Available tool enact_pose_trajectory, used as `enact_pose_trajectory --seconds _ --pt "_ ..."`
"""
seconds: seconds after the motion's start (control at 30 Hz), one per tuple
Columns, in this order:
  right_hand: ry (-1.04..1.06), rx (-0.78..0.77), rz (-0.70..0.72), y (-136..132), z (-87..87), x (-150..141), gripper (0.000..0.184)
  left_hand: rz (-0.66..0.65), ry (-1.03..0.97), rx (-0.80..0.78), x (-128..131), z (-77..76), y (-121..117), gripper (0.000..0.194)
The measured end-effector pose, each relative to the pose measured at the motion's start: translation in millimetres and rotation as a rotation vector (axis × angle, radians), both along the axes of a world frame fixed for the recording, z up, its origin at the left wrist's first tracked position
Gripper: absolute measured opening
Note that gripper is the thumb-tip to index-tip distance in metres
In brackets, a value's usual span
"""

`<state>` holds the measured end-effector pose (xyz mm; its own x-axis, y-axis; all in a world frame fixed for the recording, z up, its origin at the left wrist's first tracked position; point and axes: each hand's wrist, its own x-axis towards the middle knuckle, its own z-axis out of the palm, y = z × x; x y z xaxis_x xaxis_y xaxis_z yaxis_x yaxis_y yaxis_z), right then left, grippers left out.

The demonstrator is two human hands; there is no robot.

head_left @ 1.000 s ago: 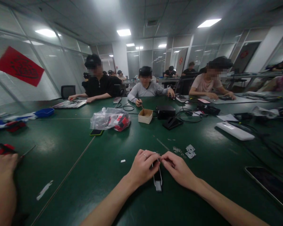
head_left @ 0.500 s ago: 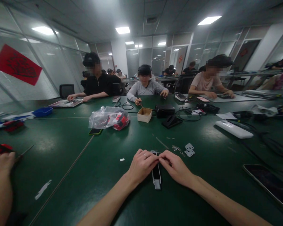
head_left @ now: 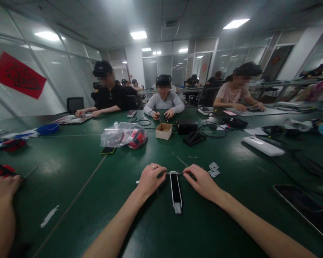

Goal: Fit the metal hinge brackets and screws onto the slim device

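A long narrow black-and-silver strip (head_left: 175, 191) lies on the green table (head_left: 97, 200), pointing toward me. A thin metal pin (head_left: 174, 173) crosses its far end. My left hand (head_left: 150, 180) is curled and pinches the pin's left end. My right hand (head_left: 201, 182) is curled and pinches its right end. Small silver plates (head_left: 213, 169) lie just beyond my right hand.
A phone (head_left: 307, 211) lies at the right. Farther off are a plastic bag with red parts (head_left: 123, 135), a small cardboard box (head_left: 164, 130), a black device (head_left: 187, 126) with cables and a white bar (head_left: 263, 146). Another person's hand (head_left: 1, 208) is at the left. Three people sit opposite.
My hands have moved apart to either side of the strip's far end, uncovering the strip and the thin pin between my fingers. The person opposite has brought both hands together.
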<state>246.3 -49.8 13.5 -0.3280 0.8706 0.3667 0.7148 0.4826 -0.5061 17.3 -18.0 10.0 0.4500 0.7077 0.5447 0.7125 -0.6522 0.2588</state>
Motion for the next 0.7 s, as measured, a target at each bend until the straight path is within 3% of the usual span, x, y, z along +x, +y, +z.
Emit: enact_pose_trajectory --seconds 0.2,0.7 --pt "-0.1 -0.046 -0.061 6.0 -6.4 4.2 0.022 0.025 0.047 -0.221 -4.1 -1.9 3.8 0.015" --pt "-0.136 -0.015 -0.026 12.0 -13.8 -1.9 0.022 0.043 0.087 -0.295 0.7 0.1 1.9 0.016"
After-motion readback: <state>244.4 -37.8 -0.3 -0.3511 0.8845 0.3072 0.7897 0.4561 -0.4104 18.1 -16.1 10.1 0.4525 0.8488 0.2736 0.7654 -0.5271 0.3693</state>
